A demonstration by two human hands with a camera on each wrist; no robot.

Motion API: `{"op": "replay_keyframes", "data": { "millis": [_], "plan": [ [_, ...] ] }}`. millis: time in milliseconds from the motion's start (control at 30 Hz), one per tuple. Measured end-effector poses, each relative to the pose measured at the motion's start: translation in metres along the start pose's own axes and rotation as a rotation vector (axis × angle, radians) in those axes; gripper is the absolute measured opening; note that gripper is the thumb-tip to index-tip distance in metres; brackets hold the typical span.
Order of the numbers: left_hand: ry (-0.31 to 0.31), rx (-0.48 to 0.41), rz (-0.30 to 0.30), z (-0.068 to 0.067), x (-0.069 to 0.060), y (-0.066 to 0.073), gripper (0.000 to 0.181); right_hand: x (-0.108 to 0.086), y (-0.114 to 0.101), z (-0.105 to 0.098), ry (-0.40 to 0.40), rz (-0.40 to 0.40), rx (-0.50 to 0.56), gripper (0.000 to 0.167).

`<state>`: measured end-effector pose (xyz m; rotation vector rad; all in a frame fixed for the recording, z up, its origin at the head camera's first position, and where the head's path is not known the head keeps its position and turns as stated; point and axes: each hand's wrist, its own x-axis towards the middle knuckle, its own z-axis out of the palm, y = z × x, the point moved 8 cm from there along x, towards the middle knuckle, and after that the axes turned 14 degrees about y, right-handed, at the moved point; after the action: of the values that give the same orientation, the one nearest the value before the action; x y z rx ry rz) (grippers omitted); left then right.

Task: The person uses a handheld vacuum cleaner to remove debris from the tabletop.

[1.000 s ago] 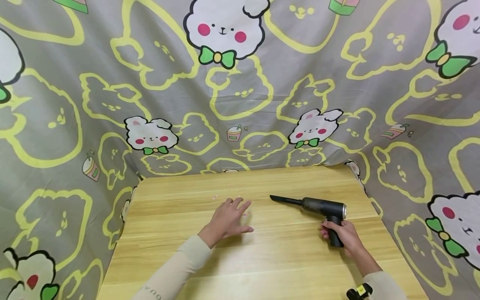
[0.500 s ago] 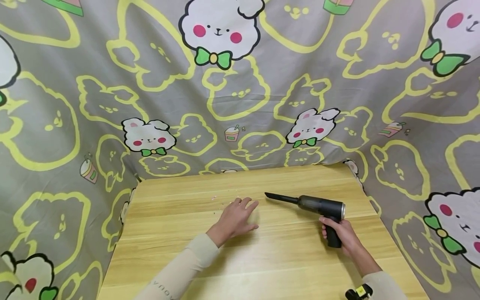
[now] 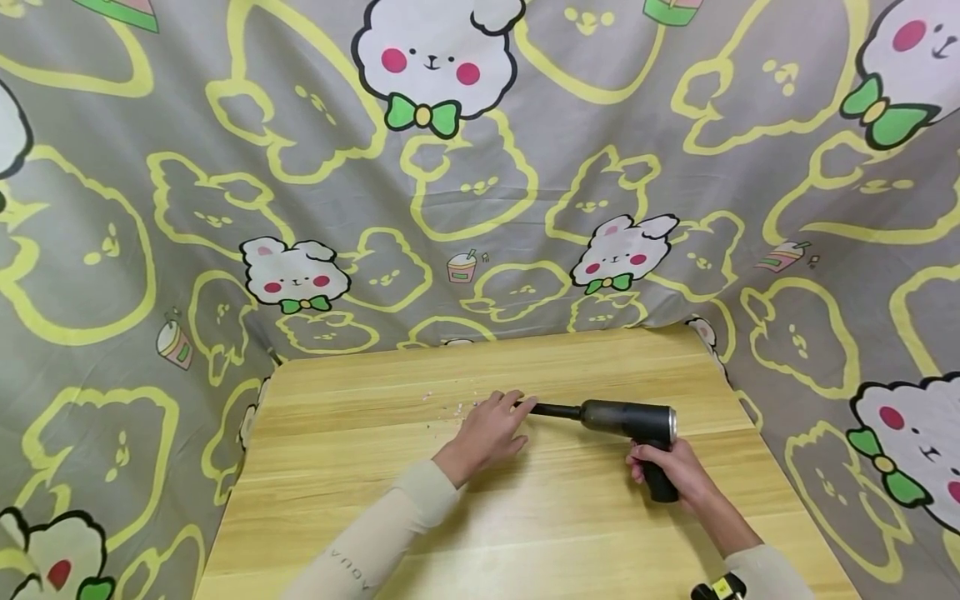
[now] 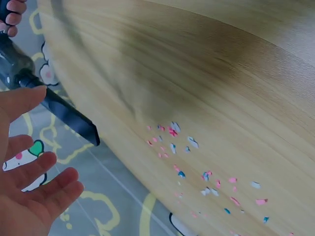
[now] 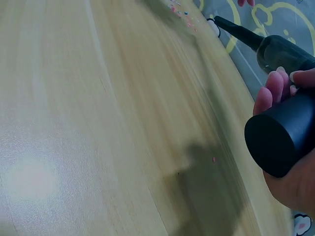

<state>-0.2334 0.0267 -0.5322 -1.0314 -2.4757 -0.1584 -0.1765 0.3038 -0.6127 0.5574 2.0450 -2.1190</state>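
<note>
My right hand [image 3: 686,471] grips the handle of a black handheld vacuum cleaner [image 3: 618,417], holding it above the table with the narrow nozzle [image 3: 557,410] pointing left. Close to the nozzle's tip is my left hand [image 3: 489,432], which hides the tip in the head view. In the left wrist view, the left fingers [image 4: 59,184] are loosely spread and the thumb lies across the nozzle in the picture; whether it touches cannot be told. Small pink, white and blue scraps [image 4: 173,132] lie scattered on the table beside and beyond the left hand.
The wood-grain table [image 3: 525,517] fills the lower middle. Grey cloth [image 3: 517,200] printed with cartoon animals hangs behind it and on both sides. Two tiny specks, one a pink scrap [image 5: 214,160], lie near the vacuum's shadow in the right wrist view.
My left hand has moved right, uncovering more scraps. My right hand has brought the vacuum cleaner left and slightly nearer to me, so its nozzle now meets the left hand in view.
</note>
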Motion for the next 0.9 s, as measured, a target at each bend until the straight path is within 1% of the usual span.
{"op": "replay_keyframes", "data": {
  "millis": [100, 300, 467, 633, 733, 833, 900],
  "plan": [
    [0.011, -0.004, 0.010, 0.001, 0.003, 0.004, 0.060, -0.002, -0.002, 0.004, -0.012, -0.006, -0.002, 0.022],
    [0.040, -0.018, 0.029, 0.003, 0.009, 0.011, 0.059, -0.004, -0.002, 0.010, -0.037, -0.011, -0.004, 0.027],
    [0.095, -0.027, 0.054, 0.003, 0.012, 0.018, 0.057, -0.005, -0.001, 0.014, -0.039, -0.006, -0.006, 0.032],
    [0.153, -0.057, 0.068, 0.004, 0.014, 0.024, 0.051, -0.007, 0.000, 0.015, -0.037, -0.006, 0.004, 0.032],
    [0.155, -0.059, 0.074, 0.007, 0.016, 0.027, 0.044, -0.008, 0.000, 0.016, -0.038, -0.011, 0.002, 0.032],
    [0.143, -0.058, 0.071, 0.010, 0.017, 0.030, 0.040, -0.009, 0.001, 0.016, -0.043, -0.007, 0.000, 0.036],
    [0.146, -0.063, 0.070, 0.012, 0.018, 0.031, 0.039, -0.010, 0.001, 0.016, -0.055, -0.009, -0.006, 0.040]
  ]
}}
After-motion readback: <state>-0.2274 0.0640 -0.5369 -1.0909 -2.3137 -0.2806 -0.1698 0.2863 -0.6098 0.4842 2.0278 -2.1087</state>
